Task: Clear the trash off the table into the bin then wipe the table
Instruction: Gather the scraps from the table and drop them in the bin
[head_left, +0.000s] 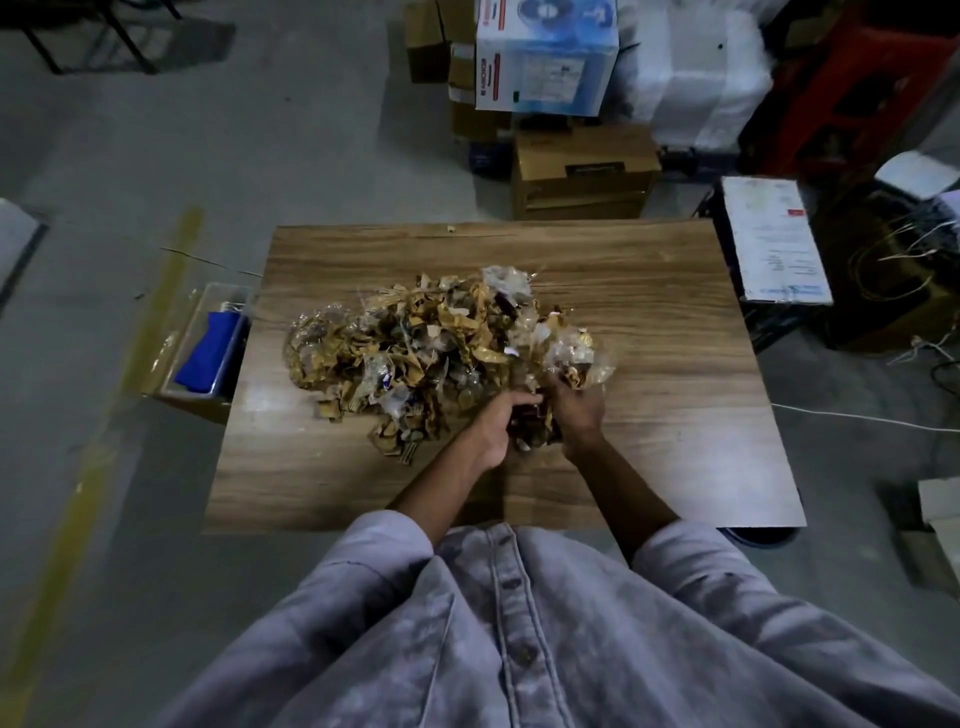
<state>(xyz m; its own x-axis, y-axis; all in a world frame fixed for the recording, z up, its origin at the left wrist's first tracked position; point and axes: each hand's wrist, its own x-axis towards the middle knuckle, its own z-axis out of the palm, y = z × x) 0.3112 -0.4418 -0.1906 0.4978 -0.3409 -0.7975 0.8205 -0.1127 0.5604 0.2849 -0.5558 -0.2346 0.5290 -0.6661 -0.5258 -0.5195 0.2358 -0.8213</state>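
Observation:
A wide pile of trash (426, 343), brown paper scraps mixed with clear plastic wrappers, covers the middle of the wooden table (675, 415). My left hand (498, 423) and my right hand (576, 408) meet at the pile's near right edge, fingers curled into a clump of scraps between them. A clear bin (208, 343) with a blue cloth (210, 348) inside stands against the table's left edge. One small scrap (451, 227) lies at the far edge.
Cardboard boxes (582, 171) and wrapped goods are stacked on the floor beyond the table. A dark crate topped with a white sheet (774, 239) stands at the far right corner. Cables (852, 415) trail over the floor on the right.

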